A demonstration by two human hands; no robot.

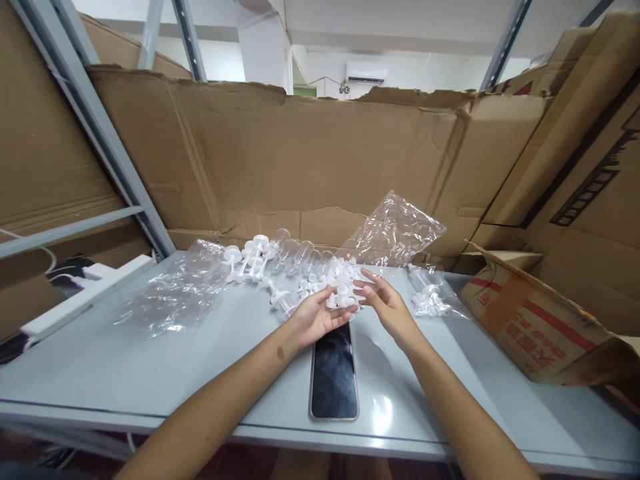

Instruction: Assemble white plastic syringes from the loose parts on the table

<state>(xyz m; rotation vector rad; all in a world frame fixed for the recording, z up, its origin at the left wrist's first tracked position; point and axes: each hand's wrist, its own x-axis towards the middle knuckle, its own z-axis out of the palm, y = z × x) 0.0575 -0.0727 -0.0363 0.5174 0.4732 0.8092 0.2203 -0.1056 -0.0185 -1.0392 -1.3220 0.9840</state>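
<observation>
Here, over a grey worktop (125, 373), the left hand (314, 317), palm up, and the right hand (393, 313), fingers parted, face each other near the far end of a smartphone (334, 380). Small white plastic pieces (344, 295) rest in the left's loose grasp; whether the right grips any cannot be told. Steady handling likely calls for a cupped palm and light fingertip pinch, kept low.

One phone (334, 377), one power strip (89, 300), three clear bags (395, 230)
</observation>
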